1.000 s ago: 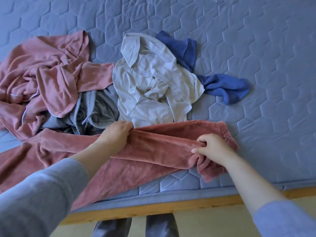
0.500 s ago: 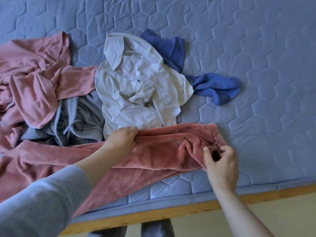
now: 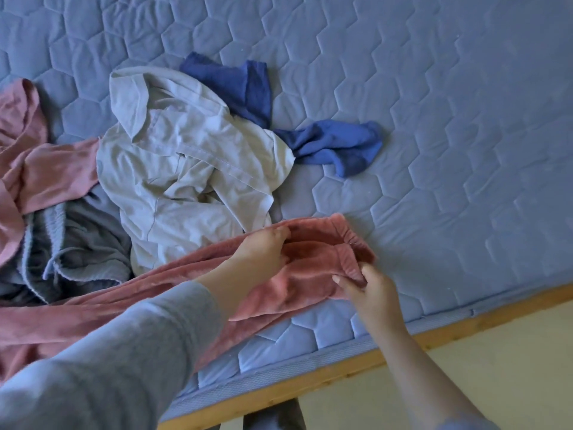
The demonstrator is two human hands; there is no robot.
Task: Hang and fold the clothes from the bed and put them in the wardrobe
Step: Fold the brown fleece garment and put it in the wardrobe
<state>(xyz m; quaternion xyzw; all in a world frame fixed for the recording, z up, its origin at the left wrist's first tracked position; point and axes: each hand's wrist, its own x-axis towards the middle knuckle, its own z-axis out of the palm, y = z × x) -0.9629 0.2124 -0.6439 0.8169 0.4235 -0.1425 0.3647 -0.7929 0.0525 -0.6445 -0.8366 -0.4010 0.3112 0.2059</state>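
Pink plush fleece trousers (image 3: 304, 283) lie along the near edge of the blue quilted mattress (image 3: 465, 135). The left hand (image 3: 263, 252) grips the waistband's far edge, the right hand (image 3: 369, 290) pinches its near corner. I judge them soft, limp, light; best held at the elastic waistband, both corners

The pink trousers (image 3: 297, 274) were thick, fuzzy fleece, soft and matt. The mattress (image 3: 434, 119) was quilted blue cloth stitched in hexagons, with a mesh-weave band along its edge. The bed frame (image 3: 496, 316) was bare pale wood. The beige shirt (image 3: 186, 169) looked thin, smooth and creased. The grey shorts (image 3: 77, 252) had a ribbed waistband. Your sleeve (image 3: 124, 367) was soft grey jersey.
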